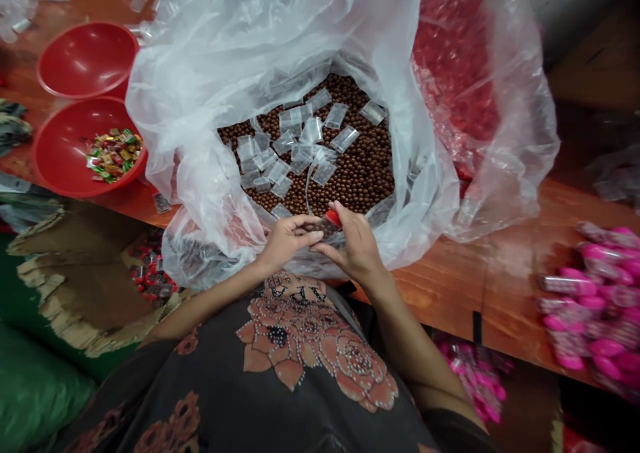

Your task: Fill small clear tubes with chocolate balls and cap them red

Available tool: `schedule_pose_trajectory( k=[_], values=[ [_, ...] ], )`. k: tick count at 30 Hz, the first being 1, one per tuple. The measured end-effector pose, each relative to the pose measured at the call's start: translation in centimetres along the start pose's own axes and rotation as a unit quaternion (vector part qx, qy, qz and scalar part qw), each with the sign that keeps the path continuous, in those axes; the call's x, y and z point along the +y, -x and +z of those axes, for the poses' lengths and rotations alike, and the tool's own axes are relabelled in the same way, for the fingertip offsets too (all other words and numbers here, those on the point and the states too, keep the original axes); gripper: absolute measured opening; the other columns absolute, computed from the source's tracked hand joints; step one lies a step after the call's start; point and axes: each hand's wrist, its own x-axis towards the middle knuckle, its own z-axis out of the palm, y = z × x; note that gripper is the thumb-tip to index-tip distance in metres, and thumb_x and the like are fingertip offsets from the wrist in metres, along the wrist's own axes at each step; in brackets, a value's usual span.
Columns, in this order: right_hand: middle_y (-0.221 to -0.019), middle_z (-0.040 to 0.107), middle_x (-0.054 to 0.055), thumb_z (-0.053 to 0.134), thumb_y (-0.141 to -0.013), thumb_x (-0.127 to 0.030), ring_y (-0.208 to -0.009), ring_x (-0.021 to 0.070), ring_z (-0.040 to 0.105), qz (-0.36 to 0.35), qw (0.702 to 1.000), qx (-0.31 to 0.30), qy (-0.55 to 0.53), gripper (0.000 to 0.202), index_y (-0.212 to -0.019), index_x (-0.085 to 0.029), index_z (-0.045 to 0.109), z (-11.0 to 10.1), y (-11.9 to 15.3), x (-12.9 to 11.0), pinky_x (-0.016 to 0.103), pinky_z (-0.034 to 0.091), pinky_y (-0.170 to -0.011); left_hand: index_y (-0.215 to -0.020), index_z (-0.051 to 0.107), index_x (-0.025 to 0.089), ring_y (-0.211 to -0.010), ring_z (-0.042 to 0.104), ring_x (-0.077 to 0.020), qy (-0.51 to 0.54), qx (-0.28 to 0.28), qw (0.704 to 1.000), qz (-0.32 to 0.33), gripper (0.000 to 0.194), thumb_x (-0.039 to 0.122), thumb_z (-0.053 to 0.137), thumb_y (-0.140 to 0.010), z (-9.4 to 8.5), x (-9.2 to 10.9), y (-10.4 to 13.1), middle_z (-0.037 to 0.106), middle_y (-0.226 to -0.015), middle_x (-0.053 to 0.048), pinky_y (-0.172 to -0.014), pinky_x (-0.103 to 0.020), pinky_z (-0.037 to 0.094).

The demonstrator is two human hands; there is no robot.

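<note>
A small clear container with a red cap and brown contents is held between my two hands, over the near edge of a big plastic bag. My left hand pinches the container's clear end between thumb and fingers. At the capped end, my right hand closes round it, a finger against the red cap. Just beyond my hands lie many small brown balls, filling the open white plastic bag. Several clear empty containers rest on top of the balls, along with a thin curved handle or strip.
On the left stand two red bowls, the nearer with wrapped candies. A bag of red pieces stands on the right. Pink-capped containers are heaped on the orange table. Below left is a torn cardboard box with red-capped containers.
</note>
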Motion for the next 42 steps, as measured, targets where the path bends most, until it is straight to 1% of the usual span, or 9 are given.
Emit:
schedule_pose_trajectory(
  k=[5, 12, 15, 19, 26, 29, 33, 39, 42],
  values=[
    [-0.135, 0.055, 0.018, 0.063, -0.086, -0.043, -0.118, 0.0277, 0.056, -0.043, 0.999, 0.009, -0.019, 0.080, -0.151, -0.016, 0.026, 0.6, -0.1, 0.8, 0.044, 0.049, -0.093, -0.100, 0.072, 0.015, -0.079, 0.064, -0.0125, 0.020, 0.024, 0.999, -0.003, 0.035, 0.030, 0.078, -0.069, 0.5, -0.6, 0.3, 0.071, -0.089, -0.004, -0.075, -0.028, 0.054],
    [-0.123, 0.062, 0.012, 0.066, -0.082, -0.044, -0.102, 0.0250, 0.059, 0.025, 0.999, -0.014, -0.039, 0.072, -0.143, -0.020, 0.038, 0.4, 0.1, 1.4, 0.044, 0.049, -0.087, -0.103, 0.066, 0.015, -0.080, 0.063, -0.0115, 0.025, -0.031, 0.999, -0.008, 0.035, 0.031, 0.076, -0.074, 0.8, -0.1, 0.2, 0.068, -0.091, -0.004, -0.076, -0.026, 0.053],
    [-0.122, 0.061, 0.011, 0.067, -0.082, -0.044, -0.103, 0.0240, 0.058, 0.033, 0.997, -0.034, -0.053, 0.068, -0.140, -0.021, 0.041, 0.1, 0.0, 1.0, 0.042, 0.049, -0.088, -0.103, 0.064, 0.018, -0.084, 0.065, -0.0147, 0.095, -0.044, 0.993, -0.050, 0.036, 0.046, 0.069, -0.081, 0.9, -0.2, -0.5, 0.069, -0.096, -0.007, -0.075, -0.028, 0.054],
    [-0.124, 0.058, 0.012, 0.068, -0.082, -0.044, -0.109, 0.0239, 0.056, -0.005, 0.997, -0.028, -0.074, 0.066, -0.137, -0.021, 0.040, 0.3, -0.2, 0.3, 0.041, 0.049, -0.091, -0.103, 0.064, 0.019, -0.067, 0.066, -0.0165, 0.167, -0.085, 0.972, -0.142, 0.063, 0.073, 0.036, -0.088, 1.2, -0.1, -1.6, 0.069, -0.077, -0.007, -0.056, -0.027, 0.052],
    [-0.115, 0.060, 0.011, 0.064, -0.082, -0.039, -0.106, 0.0249, 0.057, -0.012, 0.999, 0.008, -0.032, 0.055, -0.130, -0.020, 0.045, 0.7, -0.7, -0.1, 0.043, 0.049, -0.091, -0.068, 0.059, 0.016, -0.050, 0.055, -0.0096, 0.139, -0.032, 0.981, -0.133, 0.068, 0.075, 0.031, -0.088, 2.7, -0.5, -2.2, 0.060, -0.057, -0.003, -0.052, -0.023, 0.048],
    [-0.119, 0.060, 0.012, 0.066, -0.082, -0.037, -0.109, 0.0251, 0.057, -0.021, 0.999, 0.006, -0.044, 0.060, -0.134, -0.021, 0.043, 0.4, -1.2, 0.4, 0.043, 0.049, -0.094, -0.078, 0.065, 0.015, -0.051, 0.055, -0.0102, 0.138, -0.020, 0.984, -0.111, 0.069, 0.075, 0.031, -0.089, 2.8, -0.6, -2.4, 0.062, -0.061, -0.004, -0.052, -0.024, 0.048],
    [-0.138, 0.051, 0.015, 0.068, -0.082, -0.045, -0.124, 0.0269, 0.052, 0.000, 0.994, -0.045, -0.104, 0.081, -0.149, -0.022, 0.028, 0.0, -1.7, 1.5, 0.046, 0.046, -0.102, -0.113, 0.066, 0.017, -0.058, 0.060, -0.0128, 0.159, 0.000, 0.984, -0.079, 0.066, 0.071, 0.034, -0.091, 1.4, 0.7, -2.7, 0.066, -0.069, -0.005, -0.055, -0.026, 0.050],
    [-0.104, 0.069, 0.006, 0.045, -0.097, -0.042, -0.090, 0.0172, 0.066, 0.163, 0.967, 0.026, -0.193, 0.039, -0.130, -0.023, 0.052, 0.2, -2.1, 1.8, 0.035, 0.054, -0.081, -0.134, 0.055, 0.017, -0.061, 0.062, -0.0116, 0.196, 0.000, 0.978, -0.072, 0.064, 0.063, 0.034, -0.094, -0.6, 3.8, -2.3, 0.067, -0.073, -0.004, -0.059, -0.025, 0.054],
    [-0.095, 0.070, 0.007, 0.044, -0.097, -0.040, -0.084, 0.0186, 0.064, 0.178, 0.978, 0.030, -0.104, 0.032, -0.111, -0.021, 0.064, 0.9, -2.4, 1.9, 0.035, 0.051, -0.079, -0.135, 0.055, 0.019, -0.055, 0.058, -0.0102, 0.207, -0.019, 0.975, -0.081, 0.063, 0.063, 0.035, -0.094, -0.5, 4.4, -2.1, 0.066, -0.072, -0.002, -0.053, -0.023, 0.052]
  ],
)
